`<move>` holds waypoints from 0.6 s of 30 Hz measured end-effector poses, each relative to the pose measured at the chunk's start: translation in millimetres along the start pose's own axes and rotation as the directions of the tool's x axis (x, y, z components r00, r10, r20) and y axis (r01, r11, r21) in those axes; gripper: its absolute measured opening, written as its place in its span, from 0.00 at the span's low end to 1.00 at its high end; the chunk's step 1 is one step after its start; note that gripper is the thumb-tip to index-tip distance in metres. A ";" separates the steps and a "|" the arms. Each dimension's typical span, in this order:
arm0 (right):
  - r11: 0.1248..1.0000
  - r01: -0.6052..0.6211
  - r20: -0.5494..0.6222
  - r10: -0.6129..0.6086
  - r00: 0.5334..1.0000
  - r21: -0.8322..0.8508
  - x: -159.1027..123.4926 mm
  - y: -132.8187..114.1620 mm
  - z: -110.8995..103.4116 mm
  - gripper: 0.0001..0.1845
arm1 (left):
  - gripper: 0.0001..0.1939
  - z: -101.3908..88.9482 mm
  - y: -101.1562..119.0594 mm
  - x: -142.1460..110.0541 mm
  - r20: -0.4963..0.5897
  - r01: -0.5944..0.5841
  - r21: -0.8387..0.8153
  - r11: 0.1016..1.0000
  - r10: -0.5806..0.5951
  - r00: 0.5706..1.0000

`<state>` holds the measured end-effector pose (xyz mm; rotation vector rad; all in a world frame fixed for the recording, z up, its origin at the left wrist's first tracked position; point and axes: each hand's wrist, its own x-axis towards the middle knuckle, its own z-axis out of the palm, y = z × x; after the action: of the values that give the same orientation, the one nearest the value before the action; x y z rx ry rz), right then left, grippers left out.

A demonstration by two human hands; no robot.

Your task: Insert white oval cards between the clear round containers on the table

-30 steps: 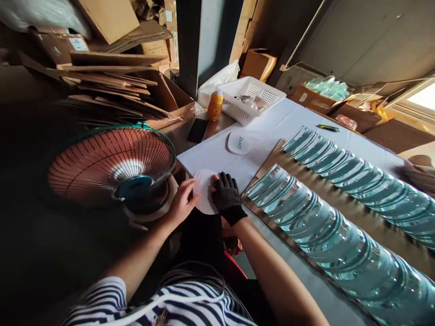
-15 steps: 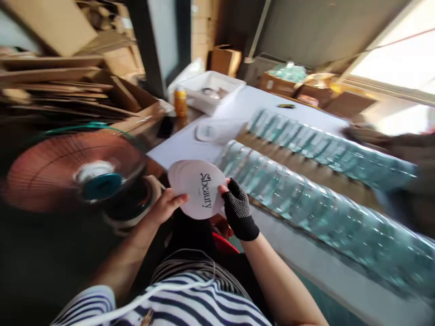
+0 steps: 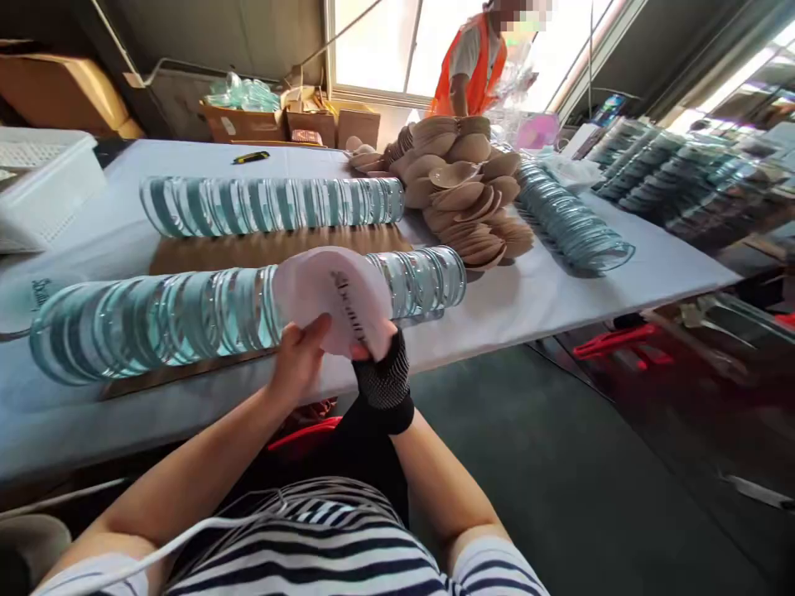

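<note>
Both of my hands grip round white printed cards [image 3: 304, 285], held as a fanned stack over the table's near edge. Dark lettering, slightly blurred, runs across the top card. My bare left hand [image 3: 296, 364] pinches the lower left rim with its thumb on top. On the lower right, my right hand [image 3: 386, 381], in a black fingerless dotted glove, is closed around the edge. Just behind the cards lies a near row of clear round plastic pieces [image 3: 155, 319], partly hidden by them. A second such row [image 3: 273, 203] lies farther back, with brown cardboard [image 3: 217, 252] between.
Brown round discs [image 3: 460, 194] are heaped on the white table [image 3: 497, 323], with another clear row [image 3: 575, 219] to their right. A knife [image 3: 251, 157] lies at the back, a white basket [image 3: 55, 194] at left. A person in an orange vest [image 3: 469, 66] stands beyond.
My view has swung right, so the fan is gone and the brown heap and the person appear. The cards, still in both hands, now overlap the near clear row.
</note>
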<state>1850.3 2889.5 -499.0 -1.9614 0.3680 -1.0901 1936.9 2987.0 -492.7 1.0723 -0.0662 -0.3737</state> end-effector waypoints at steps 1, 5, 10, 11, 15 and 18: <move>0.996 -0.077 -0.089 0.073 0.993 -0.047 4.5 8.8 -10.8 0.22 | 0.19 12.6 -6.5 0.3 0.050 0.014 0.012 1.000 -0.015 0.999; 0.865 -0.391 -0.585 0.149 0.797 -0.313 35.2 52.7 -84.3 0.32 | 0.17 63.6 -14.3 15.4 0.196 0.027 -0.016 1.000 -0.023 0.980; 0.718 -0.476 -0.621 0.077 0.780 -0.508 55.4 87.7 -174.7 0.36 | 0.14 164.0 -7.1 78.8 0.295 0.169 -0.239 0.956 -0.094 0.951; 0.672 -0.478 -0.568 0.103 0.817 -0.565 55.0 89.5 -182.0 0.35 | 0.14 185.9 -10.7 94.0 0.307 0.235 -0.256 0.938 -0.152 0.940; 0.552 -0.301 -0.252 0.164 0.954 -0.778 57.6 89.7 -186.7 0.29 | 0.16 248.2 -38.2 139.8 0.220 0.418 -0.290 0.861 -0.365 0.904; 0.467 -0.149 -0.063 0.195 0.979 -0.872 80.6 88.9 -185.4 0.25 | 0.16 257.4 -52.0 150.1 0.140 0.473 -0.263 0.841 -0.452 0.881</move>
<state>1759.9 2689.5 -474.1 -2.7400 1.2952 -0.7420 2003.6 2698.2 -432.6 0.7714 0.1859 -0.8369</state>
